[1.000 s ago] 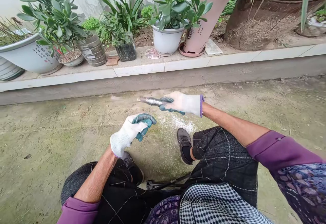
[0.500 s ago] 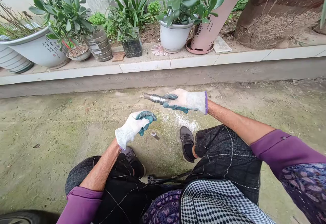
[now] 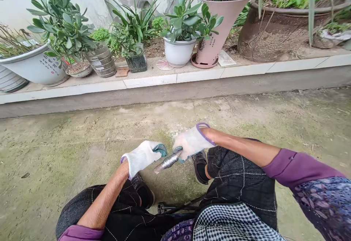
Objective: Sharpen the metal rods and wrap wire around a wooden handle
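Note:
My right hand [image 3: 192, 141], in a white knit glove with a teal coated palm, grips a metal rod [image 3: 168, 162] wound with shiny silver thread. The rod's bare tip points down and to the left, towards my left hand [image 3: 144, 159]. That hand wears a matching glove, and its fingers are curled and mostly hidden. The two gloves are close together but apart. I cannot tell whether any fine thread runs through my left hand.
I am seated, with dark quilted trousers and dark shoes [image 3: 200, 167] beneath my hands. A black metal tool [image 3: 175, 208] lies on the ground behind my feet. Ahead, beyond the mossy concrete ground [image 3: 68, 153], a tiled ledge [image 3: 150, 81] holds several potted plants.
Both hands have moved lower and closer together. My right hand has turned, swinging the rod's tip down. The small spool seen on the ground earlier no longer shows.

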Demonstrator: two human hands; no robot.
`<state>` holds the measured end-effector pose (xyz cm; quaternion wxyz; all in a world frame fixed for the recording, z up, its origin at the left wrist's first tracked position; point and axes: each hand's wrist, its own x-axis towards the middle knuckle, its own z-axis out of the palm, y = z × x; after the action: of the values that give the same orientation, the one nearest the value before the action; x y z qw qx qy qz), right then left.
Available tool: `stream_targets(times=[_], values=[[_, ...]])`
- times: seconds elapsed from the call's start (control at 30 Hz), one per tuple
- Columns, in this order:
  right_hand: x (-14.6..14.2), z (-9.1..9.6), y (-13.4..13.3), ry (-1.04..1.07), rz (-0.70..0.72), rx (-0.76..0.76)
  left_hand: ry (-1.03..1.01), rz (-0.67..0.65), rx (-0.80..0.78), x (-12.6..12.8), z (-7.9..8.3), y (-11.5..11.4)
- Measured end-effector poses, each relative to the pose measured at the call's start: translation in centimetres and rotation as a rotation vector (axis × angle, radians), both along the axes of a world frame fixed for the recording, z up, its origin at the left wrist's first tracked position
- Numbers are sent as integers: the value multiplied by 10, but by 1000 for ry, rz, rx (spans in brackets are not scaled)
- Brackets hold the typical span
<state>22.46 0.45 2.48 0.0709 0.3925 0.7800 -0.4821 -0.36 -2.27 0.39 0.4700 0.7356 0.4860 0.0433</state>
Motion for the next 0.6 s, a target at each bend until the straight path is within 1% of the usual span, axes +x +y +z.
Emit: stream_targets(times=[0.1,0.13,0.2,0.3,0.43,0.5,0.6], values=[[-12,-3,-4,-192,121,137,176,9,64,4,-14,0],[-15,-3,-3,-258,133,185,201,22,75,6,-16,0],[-18,-2,0,-346,108,238,220,38,92,7,-20,1],[-16,2,4,-363,56,221,252,40,125,6,-19,4],[-14,3,5,-358,67,194,293,23,163,6,-17,4],[-17,0,2,-370,102,192,305,12,182,7,-17,3],[-23,-6,-1,-382,217,199,306,-20,202,11,-18,3]])
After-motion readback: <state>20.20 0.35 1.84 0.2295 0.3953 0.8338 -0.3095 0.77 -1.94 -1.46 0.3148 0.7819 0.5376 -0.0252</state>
